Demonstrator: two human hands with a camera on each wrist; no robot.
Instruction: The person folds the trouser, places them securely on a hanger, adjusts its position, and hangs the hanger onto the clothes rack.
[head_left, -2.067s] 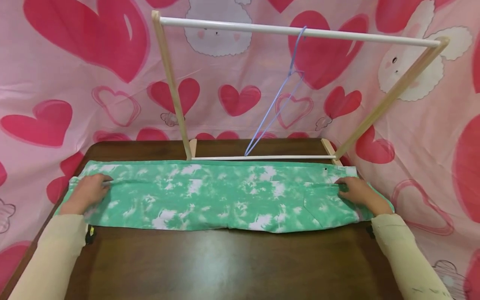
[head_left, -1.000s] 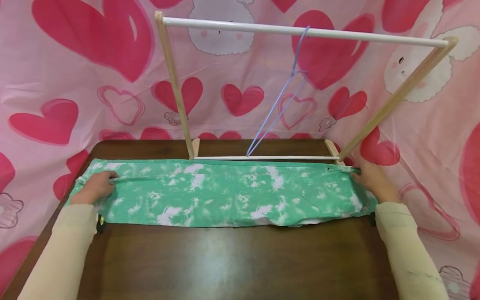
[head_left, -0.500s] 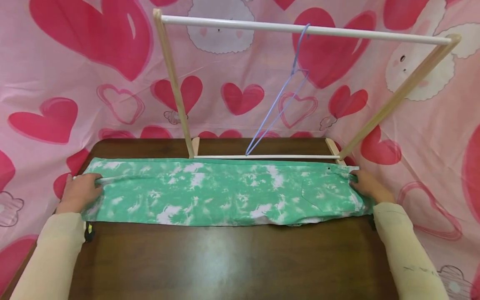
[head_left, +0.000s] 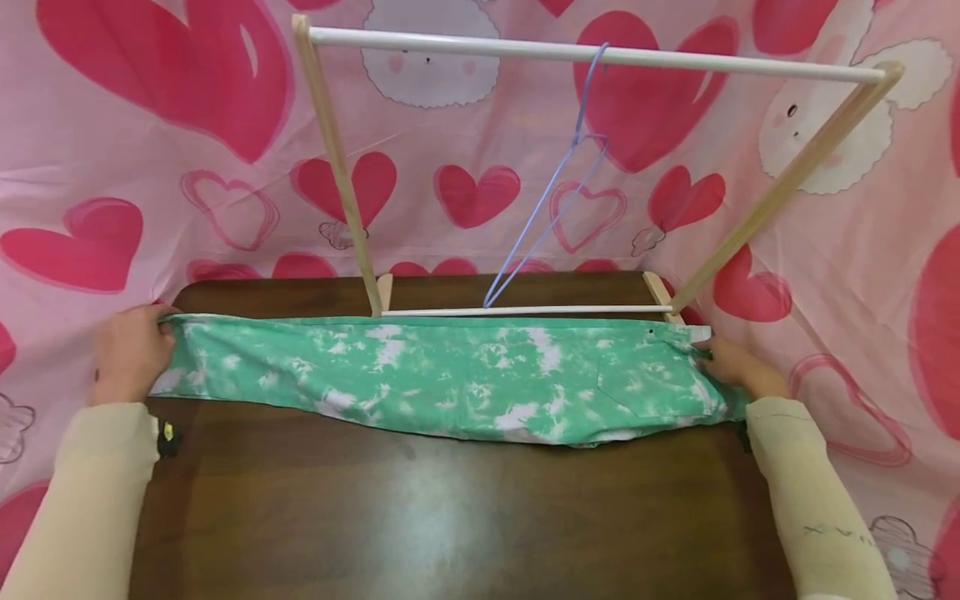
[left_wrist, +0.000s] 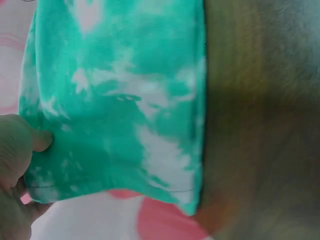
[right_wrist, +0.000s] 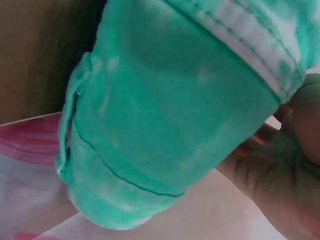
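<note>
Left hand (head_left: pixel 135 354): pinching green trousers (head_left: pixel 450 375), leg end (head_left: pixel 180 358), 9 o'clock.
Right hand (head_left: pixel 738 367): pinching waist end (head_left: pixel 700 334), 3 o'clock.
Blue hanger (head_left: pixel 534 218): on rack (head_left: pixel 450 45), 1 o'clock from trousers.

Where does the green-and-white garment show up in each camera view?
Head: the green-and-white garment stretches across the middle.
Left wrist: its hemmed end fills the left and centre.
Right wrist: its opposite end fills the centre, reaching the top.
Shared landmark: the brown tabletop, lower middle in head, right side in left wrist, upper left in right wrist.
</note>
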